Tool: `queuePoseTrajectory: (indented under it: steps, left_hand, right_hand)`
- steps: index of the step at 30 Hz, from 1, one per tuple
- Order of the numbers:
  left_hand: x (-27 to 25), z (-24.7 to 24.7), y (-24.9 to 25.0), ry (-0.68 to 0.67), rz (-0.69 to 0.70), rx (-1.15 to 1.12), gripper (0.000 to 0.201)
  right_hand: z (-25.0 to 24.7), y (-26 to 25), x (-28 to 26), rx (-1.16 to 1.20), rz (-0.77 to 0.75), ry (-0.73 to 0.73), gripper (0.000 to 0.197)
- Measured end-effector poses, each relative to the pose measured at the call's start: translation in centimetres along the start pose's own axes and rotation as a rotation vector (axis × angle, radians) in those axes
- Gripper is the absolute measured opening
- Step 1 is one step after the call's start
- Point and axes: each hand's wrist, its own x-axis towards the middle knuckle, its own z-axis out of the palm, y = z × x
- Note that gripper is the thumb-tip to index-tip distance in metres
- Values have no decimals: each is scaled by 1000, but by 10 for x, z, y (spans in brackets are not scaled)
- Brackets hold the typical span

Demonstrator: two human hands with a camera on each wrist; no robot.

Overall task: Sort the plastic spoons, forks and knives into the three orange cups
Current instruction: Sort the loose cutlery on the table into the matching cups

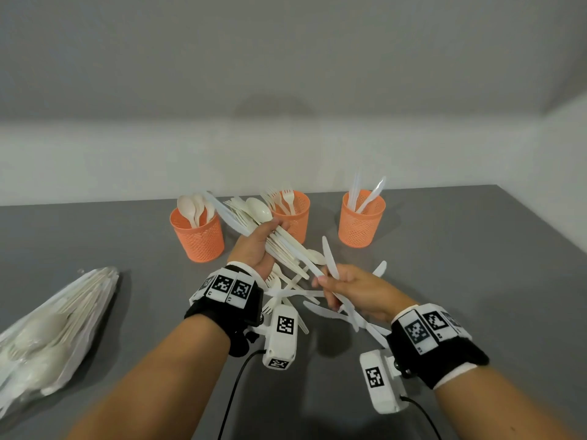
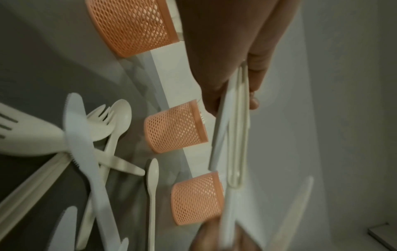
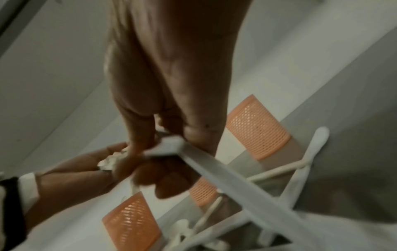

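Cutlery fills the left hand (image 1: 254,249), which grips a bundle (image 1: 279,241) of mixed pieces, with forks, a spoon and a knife fanning out above its fingers; the right hand (image 1: 349,290) pinches two knives (image 1: 330,265), one upright above its fingers, the other a long one whose far end lies in the left hand's bundle; beneath both hands a loose pile (image 1: 295,296) of white spoons, forks and knives lies crossed on the grey table (image 1: 476,281); too tangled to count. Beyond the hands stand three orange mesh cups in a row; the left cup (image 1: 198,238) holds spoons, the middle cup (image 1: 295,217) forks, the right cup (image 1: 362,222) a few knives; exact numbers cannot be told. Well apart, at the table's left, lies a clear plastic bag (image 1: 54,328) with more cutlery inside. Both wrists wear black bands with white blocks bearing black-and-white square code markers (image 1: 285,324); no readable words or brand show anywhere.
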Motion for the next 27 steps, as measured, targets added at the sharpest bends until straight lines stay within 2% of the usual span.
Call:
queuePoseTrajectory:
  steps: [3,6,8,11,15,22,27]
  left_hand:
    - [1,-4,8,-49,31,3,16]
    - [1,-10,11,-131,9,62,12]
    - [-3,-12,10,-206,-38,146,14]
    - [-15,-9,6,-294,-134,277,21]
    - [-25,-5,-5,-367,-216,425,17]
    - [-28,-10,-18,-417,-263,605,13]
    - [-27,-18,-17,-404,-267,674,10]
  right_hand:
    - [-18,10,-6,-83,83,-28,14]
    - [-37,12,-8,-176,165,71,17]
    - [-48,6,-7,-206,128,155,16]
    - [-49,-9,2,-36,-20,282,10]
    - [-31,-37,26,257,-149,236,15]
    - [-12,-64,48,451,-152,106,24]
    - [-18,-67,51,602,-210,176,25]
